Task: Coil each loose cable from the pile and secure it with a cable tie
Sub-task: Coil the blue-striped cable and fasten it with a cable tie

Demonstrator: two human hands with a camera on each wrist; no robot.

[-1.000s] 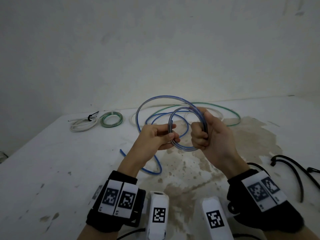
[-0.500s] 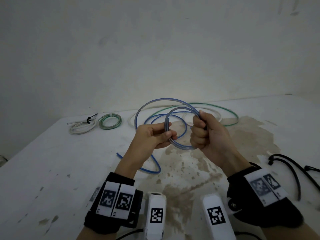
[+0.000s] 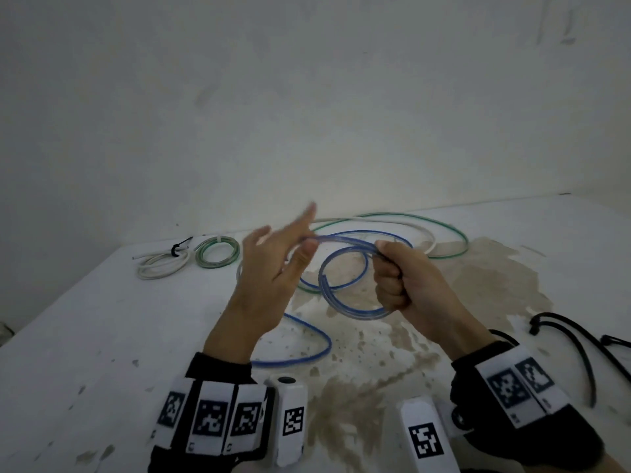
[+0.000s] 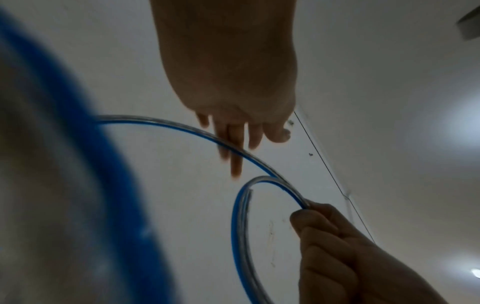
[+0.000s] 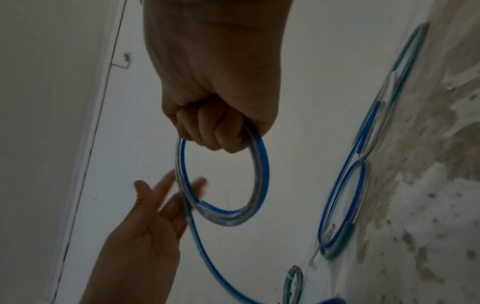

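The cable (image 3: 345,298) in hand is clear with a blue stripe. On the white desk (image 3: 102,319), blotched with brown stains, lie a green-striped loose cable (image 3: 454,230), a white coil (image 3: 160,264), a green-and-white coil (image 3: 216,256) and black cable ties (image 3: 580,346). The wristbands (image 3: 218,414) are black with black-and-white square markers.

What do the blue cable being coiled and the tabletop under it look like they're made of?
Blue-striped cable: apparently clear, glossy flexible plastic sheathing over a blue core; it glints and bends into smooth loops. White tabletop: a hard, matte painted surface, chipped and stained brown; the material underneath is unclear.
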